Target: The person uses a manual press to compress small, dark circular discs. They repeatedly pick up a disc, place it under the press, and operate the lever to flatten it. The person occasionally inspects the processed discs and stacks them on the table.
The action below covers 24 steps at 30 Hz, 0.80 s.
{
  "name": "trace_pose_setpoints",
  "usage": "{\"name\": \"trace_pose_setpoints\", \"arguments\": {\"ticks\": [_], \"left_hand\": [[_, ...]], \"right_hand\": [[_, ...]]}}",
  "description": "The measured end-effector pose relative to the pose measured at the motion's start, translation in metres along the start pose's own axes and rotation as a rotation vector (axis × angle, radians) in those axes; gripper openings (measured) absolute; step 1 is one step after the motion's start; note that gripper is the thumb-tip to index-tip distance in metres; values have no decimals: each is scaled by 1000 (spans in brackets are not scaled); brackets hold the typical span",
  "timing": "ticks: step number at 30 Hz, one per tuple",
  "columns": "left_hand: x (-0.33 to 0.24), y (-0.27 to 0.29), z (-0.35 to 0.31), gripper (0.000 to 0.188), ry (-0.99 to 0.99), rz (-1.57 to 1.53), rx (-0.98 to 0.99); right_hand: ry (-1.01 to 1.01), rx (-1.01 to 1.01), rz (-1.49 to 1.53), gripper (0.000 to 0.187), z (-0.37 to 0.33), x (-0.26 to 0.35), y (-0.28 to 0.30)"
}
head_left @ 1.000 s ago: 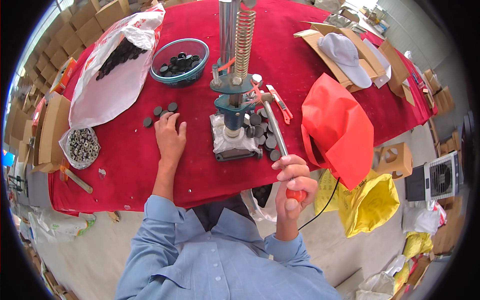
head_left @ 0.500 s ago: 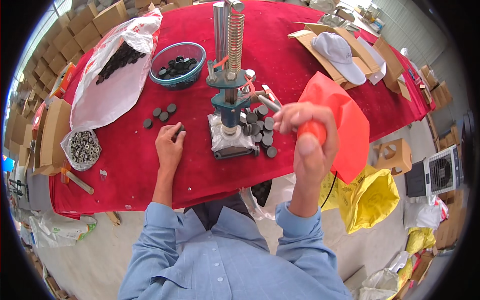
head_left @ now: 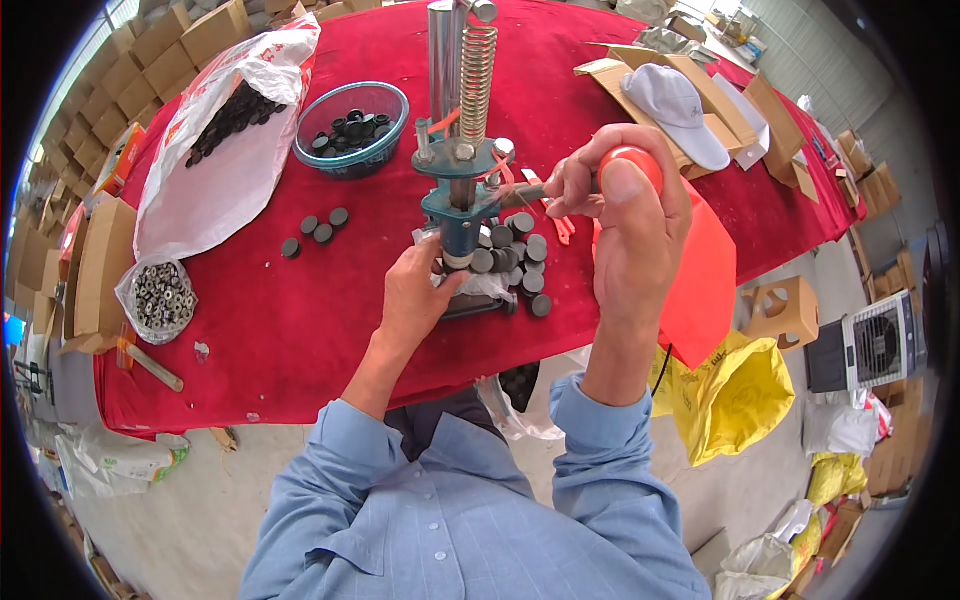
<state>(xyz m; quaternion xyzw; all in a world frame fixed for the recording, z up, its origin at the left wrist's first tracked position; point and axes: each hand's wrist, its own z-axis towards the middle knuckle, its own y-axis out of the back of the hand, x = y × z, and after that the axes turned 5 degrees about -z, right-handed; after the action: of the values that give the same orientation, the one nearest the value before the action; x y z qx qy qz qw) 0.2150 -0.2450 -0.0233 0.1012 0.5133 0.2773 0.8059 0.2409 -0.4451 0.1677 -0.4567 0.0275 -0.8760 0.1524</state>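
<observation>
A hand-lever press [head_left: 462, 215] with a coil spring and a green body stands on the red-covered table. My left hand [head_left: 418, 290] is at the press's base, its thumb and fingers closed just beneath the ram. A black disc is pinched there, mostly hidden by the fingers. My right hand [head_left: 640, 215] is raised right of the press, gripping the red ball knob [head_left: 632, 165] of its lever. Several black discs [head_left: 520, 250] are heaped against the press's right side. A few more loose discs [head_left: 323, 233] lie to its left.
A blue-rimmed bowl [head_left: 352, 165] of black parts and a white sack [head_left: 215, 195] spilling more stand behind left. A bag of metal parts [head_left: 160, 298] sits at the left edge. Red fabric [head_left: 700, 290] hangs beyond my right hand. A cap [head_left: 675, 110] rests on cardboard.
My left hand has carried a black disc from the table rightward to beneath the ram. My right hand has shifted slightly up and right on the lever knob.
</observation>
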Motion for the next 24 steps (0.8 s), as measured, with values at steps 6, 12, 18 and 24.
{"name": "trace_pose_setpoints", "arguments": {"ticks": [6,12,18,24], "left_hand": [[0,-3,0,65,-2,27,-15],[3,-3,-3,67,-24,-31,-74],[44,53,7,44,-8,110,-216],[115,105,23,40,130,886,-306]], "right_hand": [[14,-23,2,22,-3,-1,-2],[180,10,19,35,-32,-14,7],[381,21,-62,48,-116,-63,28],[284,-27,-44,44,-145,-72,27]]}}
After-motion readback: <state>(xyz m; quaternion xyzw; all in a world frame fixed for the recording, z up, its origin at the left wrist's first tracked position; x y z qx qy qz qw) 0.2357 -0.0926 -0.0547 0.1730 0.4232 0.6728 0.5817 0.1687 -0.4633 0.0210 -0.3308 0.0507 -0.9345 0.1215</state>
